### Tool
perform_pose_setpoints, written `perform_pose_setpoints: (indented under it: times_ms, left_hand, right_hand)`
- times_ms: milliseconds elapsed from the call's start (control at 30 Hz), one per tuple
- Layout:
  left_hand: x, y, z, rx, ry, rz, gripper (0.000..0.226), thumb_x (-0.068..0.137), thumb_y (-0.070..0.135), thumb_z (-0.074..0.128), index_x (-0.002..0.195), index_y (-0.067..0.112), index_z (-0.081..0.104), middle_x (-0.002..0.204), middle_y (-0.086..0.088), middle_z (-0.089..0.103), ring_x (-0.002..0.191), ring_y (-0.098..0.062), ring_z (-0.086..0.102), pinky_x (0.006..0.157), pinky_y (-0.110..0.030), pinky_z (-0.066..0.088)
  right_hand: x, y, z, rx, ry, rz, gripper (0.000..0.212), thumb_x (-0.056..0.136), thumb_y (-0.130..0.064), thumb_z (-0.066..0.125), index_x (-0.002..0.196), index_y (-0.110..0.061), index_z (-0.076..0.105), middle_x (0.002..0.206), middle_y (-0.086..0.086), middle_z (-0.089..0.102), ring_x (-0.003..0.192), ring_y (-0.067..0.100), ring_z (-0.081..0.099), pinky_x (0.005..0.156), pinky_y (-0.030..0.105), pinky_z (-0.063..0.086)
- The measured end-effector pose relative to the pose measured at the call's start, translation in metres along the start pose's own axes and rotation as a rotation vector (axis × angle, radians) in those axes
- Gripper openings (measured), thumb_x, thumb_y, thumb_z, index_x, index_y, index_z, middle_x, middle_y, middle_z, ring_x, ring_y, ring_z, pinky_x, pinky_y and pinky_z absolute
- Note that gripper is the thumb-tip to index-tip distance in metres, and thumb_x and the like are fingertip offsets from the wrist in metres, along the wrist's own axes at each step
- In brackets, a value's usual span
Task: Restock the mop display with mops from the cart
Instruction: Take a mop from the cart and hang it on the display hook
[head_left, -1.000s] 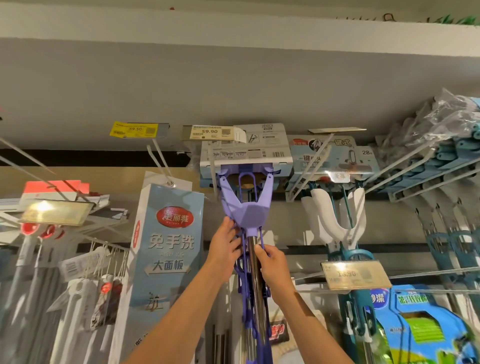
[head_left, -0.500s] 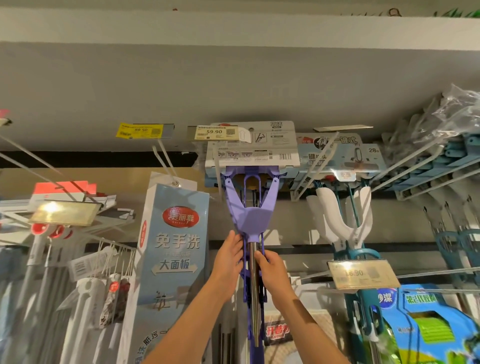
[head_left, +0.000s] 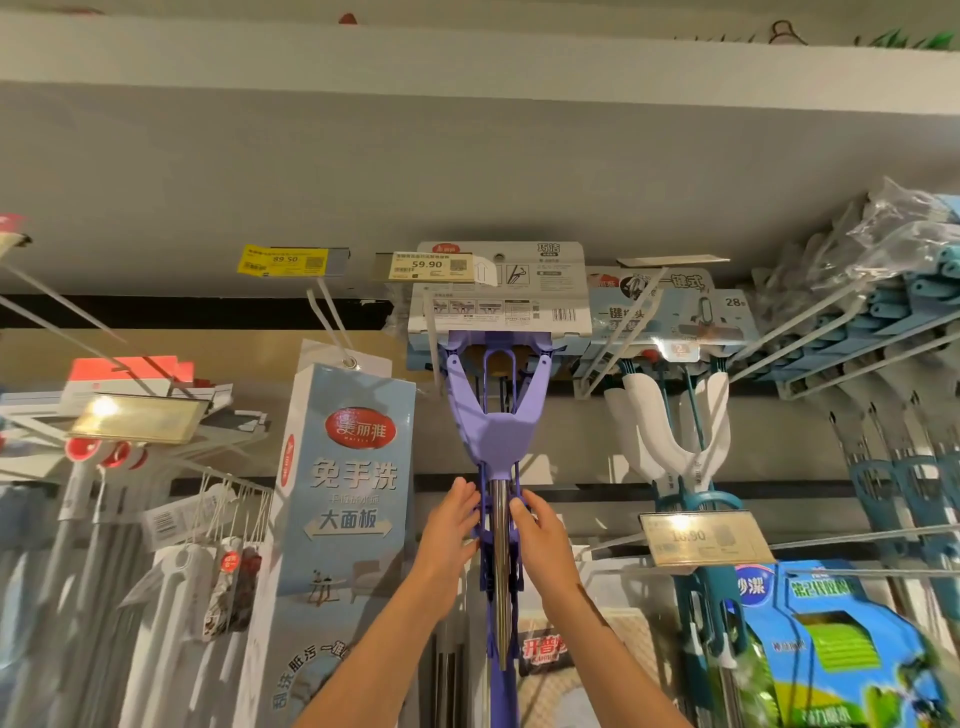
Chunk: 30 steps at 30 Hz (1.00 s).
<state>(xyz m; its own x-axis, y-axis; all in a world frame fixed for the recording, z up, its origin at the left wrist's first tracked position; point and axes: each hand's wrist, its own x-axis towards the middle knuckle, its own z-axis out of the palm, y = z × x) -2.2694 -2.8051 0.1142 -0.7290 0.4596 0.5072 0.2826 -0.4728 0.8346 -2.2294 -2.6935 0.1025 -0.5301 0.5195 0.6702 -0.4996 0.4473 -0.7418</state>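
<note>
A purple squeeze mop (head_left: 497, 415) with a steel pole hangs upright at the display's centre, its head wrapped in a white printed card (head_left: 501, 291). My left hand (head_left: 451, 530) grips the purple frame on the pole's left side just under the fork. My right hand (head_left: 540, 535) grips the pole from the right at the same height. The mop head sits up against the hook under the 59.90 price tag (head_left: 426, 265). No cart is in view.
A tall blue boxed flat mop (head_left: 343, 499) hangs close on the left. White-forked teal mops (head_left: 675, 426) hang on the right, with more teal mops (head_left: 883, 322) beyond. Bare metal hooks (head_left: 327, 317) jut out, and price tags (head_left: 698, 538) stick forward.
Both hands have slid slightly down the pole and the mop head has settled higher against the hook; the view has shifted a little.
</note>
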Motion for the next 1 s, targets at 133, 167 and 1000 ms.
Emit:
perform_pose_setpoints:
  times_ms: [133, 167, 1000]
  left_hand:
    - [-0.013, 0.000, 0.001, 0.056, -0.020, -0.008, 0.051, 0.107, 0.042, 0.036, 0.150, 0.014, 0.043, 0.146, 0.000, 0.053, 0.129, -0.013, 0.049, 0.107, -0.036, 0.036]
    - [-0.016, 0.001, 0.001, 0.069, -0.022, -0.007, 0.050, 0.107, 0.043, 0.036, 0.148, 0.015, 0.045, 0.140, 0.002, 0.054, 0.125, -0.011, 0.049, 0.108, -0.037, 0.035]
    - [-0.197, 0.012, -0.069, 0.944, 0.113, 0.408, 0.075, 0.093, 0.065, 0.026, 0.158, 0.028, 0.030, 0.166, 0.005, 0.026, 0.153, -0.011, 0.020, 0.125, -0.046, 0.021]
  right_hand:
    - [-0.008, 0.001, -0.003, -0.043, -0.028, 0.036, 0.017, 0.106, -0.030, 0.045, 0.108, -0.037, 0.060, 0.105, -0.015, 0.066, 0.089, -0.008, 0.062, 0.070, 0.009, 0.046]
    - [-0.011, 0.000, -0.004, -0.042, -0.041, 0.043, 0.021, 0.107, -0.032, 0.044, 0.119, -0.031, 0.061, 0.118, -0.008, 0.066, 0.102, -0.002, 0.062, 0.082, 0.015, 0.048]
    - [-0.205, -0.058, -0.015, -0.149, -0.001, -0.222, 0.043, 0.099, -0.042, 0.047, 0.140, -0.031, 0.053, 0.139, -0.018, 0.054, 0.130, 0.000, 0.049, 0.110, 0.029, 0.041]
